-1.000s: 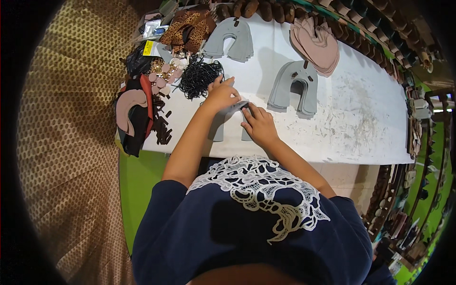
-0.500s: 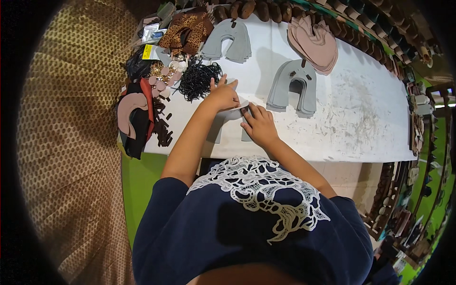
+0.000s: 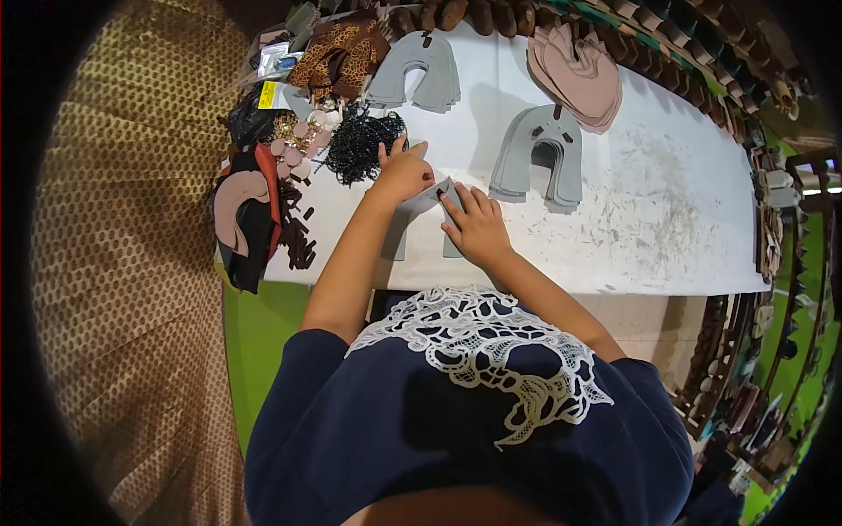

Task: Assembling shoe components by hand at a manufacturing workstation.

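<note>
A grey U-shaped cut piece [image 3: 395, 238], apparently thin leather or felt, lies at the table's front edge below both hands. My left hand [image 3: 406, 175] pinches its upper edge between thumb and forefinger, the other fingers raised. My right hand [image 3: 478, 226] rests on the piece's right side with fingers stretched out. By its forefinger sits a small dark tab [image 3: 441, 195]. Part of the piece is hidden by the hands. To the right lies a stack of similar grey U-shaped pieces [image 3: 517, 153] with small dark brown tabs on top.
Beyond my left hand is a heap of black cord-like strands [image 3: 364, 145]. Dark brown tabs [image 3: 298, 241] lie scattered at the left. Another grey stack [image 3: 412, 70], pink cut pieces [image 3: 574, 83] and leopard-print material [image 3: 338, 57] lie farther back on the white table [image 3: 649, 254].
My left hand has shifted slightly left along the piece's upper edge, which now peaks between the hands. My right hand stays nearly in place, the dark tab showing more clearly by its forefinger.
</note>
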`<state>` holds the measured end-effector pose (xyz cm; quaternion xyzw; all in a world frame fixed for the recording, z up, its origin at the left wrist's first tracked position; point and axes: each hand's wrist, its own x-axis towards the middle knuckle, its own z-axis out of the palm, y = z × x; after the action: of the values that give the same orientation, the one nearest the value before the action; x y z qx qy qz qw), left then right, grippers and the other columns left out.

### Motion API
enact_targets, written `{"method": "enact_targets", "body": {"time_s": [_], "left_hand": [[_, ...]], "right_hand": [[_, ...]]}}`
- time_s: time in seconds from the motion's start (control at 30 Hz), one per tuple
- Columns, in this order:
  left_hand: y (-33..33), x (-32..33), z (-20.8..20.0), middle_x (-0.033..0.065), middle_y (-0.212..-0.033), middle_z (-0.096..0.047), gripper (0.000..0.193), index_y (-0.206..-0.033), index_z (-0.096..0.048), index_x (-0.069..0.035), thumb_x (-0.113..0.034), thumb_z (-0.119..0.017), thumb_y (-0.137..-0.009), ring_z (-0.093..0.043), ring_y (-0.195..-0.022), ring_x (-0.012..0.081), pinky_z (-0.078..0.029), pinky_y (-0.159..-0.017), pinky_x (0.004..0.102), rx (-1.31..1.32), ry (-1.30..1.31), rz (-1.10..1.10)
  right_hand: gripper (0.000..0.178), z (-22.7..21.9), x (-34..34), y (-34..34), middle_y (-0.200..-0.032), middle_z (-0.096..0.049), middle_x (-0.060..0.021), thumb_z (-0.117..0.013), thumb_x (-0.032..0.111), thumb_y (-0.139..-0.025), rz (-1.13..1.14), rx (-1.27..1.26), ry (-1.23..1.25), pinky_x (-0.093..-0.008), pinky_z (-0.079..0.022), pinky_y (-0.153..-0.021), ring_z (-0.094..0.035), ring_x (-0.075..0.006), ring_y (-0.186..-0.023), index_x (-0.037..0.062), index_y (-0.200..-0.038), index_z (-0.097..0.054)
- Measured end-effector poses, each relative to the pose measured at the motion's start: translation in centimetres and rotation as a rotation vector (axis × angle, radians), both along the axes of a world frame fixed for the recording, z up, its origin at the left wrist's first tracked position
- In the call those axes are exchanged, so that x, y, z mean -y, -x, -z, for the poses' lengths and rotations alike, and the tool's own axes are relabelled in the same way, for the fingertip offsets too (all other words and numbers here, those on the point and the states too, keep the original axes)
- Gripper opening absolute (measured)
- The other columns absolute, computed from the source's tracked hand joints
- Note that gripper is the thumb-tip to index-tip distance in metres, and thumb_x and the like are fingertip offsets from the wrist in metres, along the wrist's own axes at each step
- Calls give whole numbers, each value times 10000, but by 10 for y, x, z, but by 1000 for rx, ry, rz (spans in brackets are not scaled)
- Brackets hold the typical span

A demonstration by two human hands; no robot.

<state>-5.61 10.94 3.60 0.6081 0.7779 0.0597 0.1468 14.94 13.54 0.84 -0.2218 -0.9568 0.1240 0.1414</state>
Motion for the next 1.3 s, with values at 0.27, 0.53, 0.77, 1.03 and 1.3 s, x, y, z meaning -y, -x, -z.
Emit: {"method": "enact_targets", "body": {"time_s": [0.27,0.53,0.77,1.03,1.3], "left_hand": [[-1,-5,-6,83,-1359,-439,266,-826,-733,-180,-416,-647,-739,-202,-1336,391,-86,-1027,648,57,42,-57],[-5,-10,-12,110,-1458,-294,446,-952,-713,-135,-511,-600,-742,-126,-1351,425,-80,-1021,653,69,299,-2],[-7,-4,8,142,-1456,-281,386,-982,-704,-124,-375,-648,-695,-98,-1360,427,-55,-1033,647,87,176,-71],[-17,1,-11,112,-1449,-303,353,-1009,-685,-161,-355,-663,-714,-146,-1355,386,-74,-1040,632,-59,153,-83],[-38,48,17,104,-1403,-367,386,-1121,-599,-187,-267,-662,-748,-255,-1326,323,-100,-1055,589,-119,-323,-115]], "right_hand": [[472,4,1,1,-1373,-386,-126,-493,394,-873,11,-2,-51,-430,-300,-964,-368,-312,-1220,179,-1294,-479],[480,3,1,0,-1376,-388,-118,-498,398,-869,18,0,-58,-426,-300,-964,-372,-317,-1224,188,-1299,-472],[483,3,0,0,-1378,-388,-116,-501,393,-867,18,-9,-63,-418,-304,-958,-380,-314,-1220,192,-1304,-470],[491,5,-1,0,-1372,-380,-136,-533,373,-852,9,-29,-36,-444,-315,-947,-371,-333,-1208,179,-1299,-473],[464,-2,-2,-1,-1357,-388,-157,-583,356,-821,10,-82,65,-448,-316,-950,-372,-330,-1208,140,-1228,-528]]}}
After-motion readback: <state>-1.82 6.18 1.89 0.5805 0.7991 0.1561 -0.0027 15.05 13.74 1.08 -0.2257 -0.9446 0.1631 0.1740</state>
